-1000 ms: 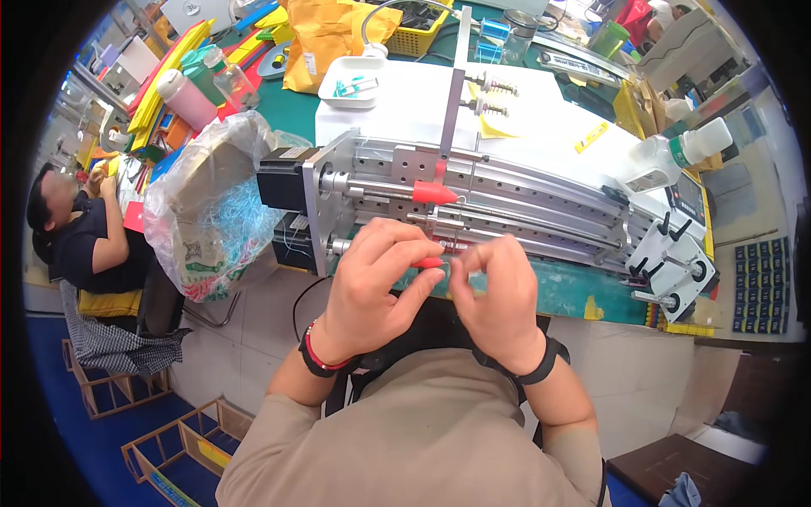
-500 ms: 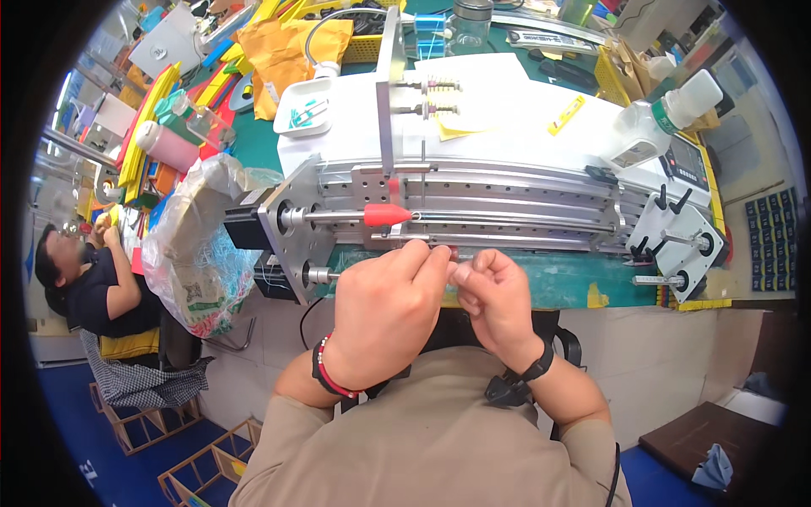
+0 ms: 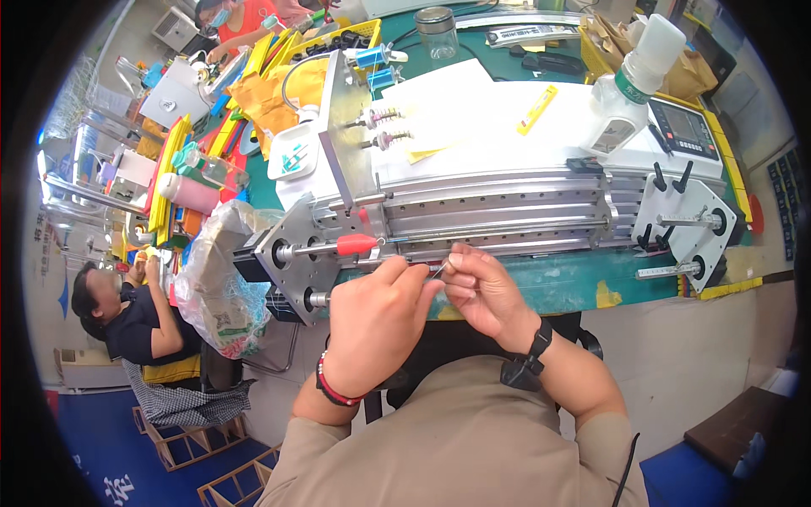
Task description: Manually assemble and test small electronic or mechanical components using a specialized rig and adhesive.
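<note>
My left hand [image 3: 378, 314], fingers curled and pinched together, is at the front of a metal twisting machine [image 3: 473, 211]. What its fingertips hold is hidden. My right hand [image 3: 488, 296] pinches right beside it, and a thin strand [image 3: 440, 269] shows between the two hands' fingertips. A bit of red shows just beyond the fingertips. Above my left hand, a red pointed sleeve [image 3: 356, 244] sits on the machine's upper shaft, with a small hook at its tip. A thin line runs right from that hook. The lower shaft's coupling [image 3: 319, 299] shows left of my left hand.
Behind the machine stand a plastic bottle [image 3: 621, 106], a glass jar [image 3: 437, 34] and a white tray [image 3: 293, 153] of small teal pieces. A control panel [image 3: 686, 128] is at right. A plastic bag [image 3: 221, 287] hangs at left. Co-workers sit farther left and at the back.
My view has shifted, so the machine appears turned and displaced left. My hands stay pinched close together; their fingertips are slightly farther apart, and the thin strand now shows between them.
</note>
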